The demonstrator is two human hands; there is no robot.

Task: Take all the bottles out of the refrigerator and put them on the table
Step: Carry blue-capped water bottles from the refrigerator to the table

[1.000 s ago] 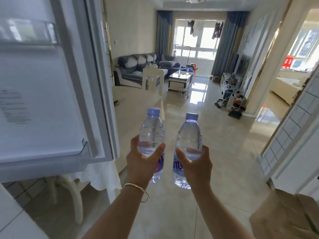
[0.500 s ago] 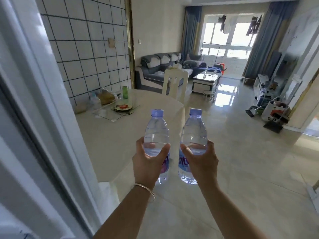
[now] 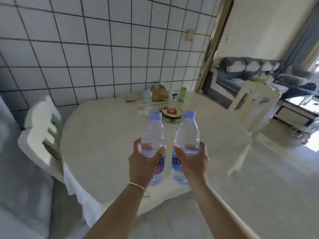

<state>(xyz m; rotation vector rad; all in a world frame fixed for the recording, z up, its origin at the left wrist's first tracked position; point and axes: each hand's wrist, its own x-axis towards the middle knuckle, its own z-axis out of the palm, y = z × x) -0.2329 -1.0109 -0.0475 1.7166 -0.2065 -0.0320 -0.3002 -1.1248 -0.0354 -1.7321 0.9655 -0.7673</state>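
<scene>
The left hand (image 3: 143,163) grips the left bottle (image 3: 153,135) around its middle, and the right hand (image 3: 193,161) grips the right bottle (image 3: 187,133) the same way — both upright, just beside each other, held above the near part of the cloth-covered desk (image 3: 107,144). A patterned plate (image 3: 171,112) lies beyond them.

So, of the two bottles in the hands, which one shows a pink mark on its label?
The left bottle, held by the left hand with the bracelet; the right bottle shows blue letters.
</scene>
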